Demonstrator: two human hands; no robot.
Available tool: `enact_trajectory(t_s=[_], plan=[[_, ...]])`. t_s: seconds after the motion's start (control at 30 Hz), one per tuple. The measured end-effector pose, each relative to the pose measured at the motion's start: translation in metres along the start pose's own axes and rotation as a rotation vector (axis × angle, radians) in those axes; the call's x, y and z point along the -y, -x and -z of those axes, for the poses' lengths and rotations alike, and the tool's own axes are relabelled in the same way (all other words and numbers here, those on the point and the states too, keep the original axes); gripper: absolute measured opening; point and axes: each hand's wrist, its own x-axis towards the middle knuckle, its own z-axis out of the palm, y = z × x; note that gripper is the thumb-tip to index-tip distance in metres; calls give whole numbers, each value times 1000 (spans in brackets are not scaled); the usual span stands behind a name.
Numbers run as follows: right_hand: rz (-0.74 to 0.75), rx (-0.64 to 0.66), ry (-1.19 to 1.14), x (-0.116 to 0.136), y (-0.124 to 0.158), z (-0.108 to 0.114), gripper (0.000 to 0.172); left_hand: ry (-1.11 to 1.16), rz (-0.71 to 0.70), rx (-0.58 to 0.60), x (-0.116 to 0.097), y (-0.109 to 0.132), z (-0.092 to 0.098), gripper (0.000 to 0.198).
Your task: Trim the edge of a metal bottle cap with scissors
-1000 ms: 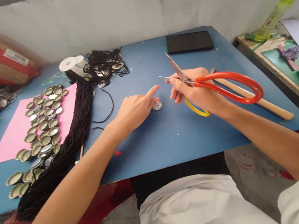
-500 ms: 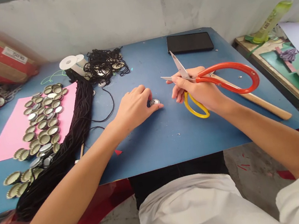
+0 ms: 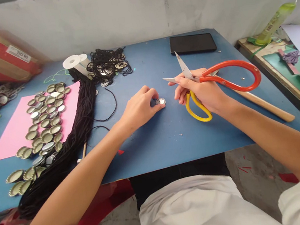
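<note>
Above the middle of the blue table (image 3: 157, 141), my left hand (image 3: 139, 108) pinches a small silver bottle cap (image 3: 161, 101) between thumb and fingers. The curled fingers hide part of the cap. A pair of scissors (image 3: 203, 79) with one red and one yellow handle loop is gripped in my right hand (image 3: 204, 88). Its blades are spread apart and point up and to the left, a short way from the cap. A thin black cord (image 3: 115, 100) lies on the table beyond my left forearm.
On the left, many bottle caps (image 3: 45, 123) lie on pink paper (image 3: 6, 139) beside a thick black cord bundle (image 3: 83, 118). Behind are white spools (image 3: 72, 62) and tangled black cord with caps (image 3: 105, 61). A phone (image 3: 192, 43) and wooden-handled tool (image 3: 273, 107) lie right.
My left hand has shifted slightly right with the bottle cap, and more of the cap shows now. My right hand keeps the scissors in nearly the same place, blades still apart.
</note>
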Motion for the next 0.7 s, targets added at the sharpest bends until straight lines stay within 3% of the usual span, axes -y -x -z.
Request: enact_trajectory(t_s=[0.1, 0.2, 0.3, 0.4, 0.47, 0.6, 0.7], plan=[[-45, -21, -53, 2, 0, -3, 33, -15, 37, -78, -7, 0, -6, 23], [-96, -86, -122, 2, -2, -5, 31, 19, -60, -262, -9, 3, -2, 10], [-172, -191, -229, 0, -6, -5, 27, 49, -360, -372, -18, 13, 4, 17], [-263, -298, -353, -4, -11, -2, 27, -46, -787, -303, -37, 27, 2, 24], [-325, -357, -416, -6, -14, -2, 31, -166, -943, -274, -51, 32, -4, 23], [-414, -397, -495, -6, -13, -9, 35, -371, -931, -272, -67, 36, -16, 21], [-460, -312, -506, -5, -8, -16, 35, -435, -895, -407, -72, 39, -12, 21]])
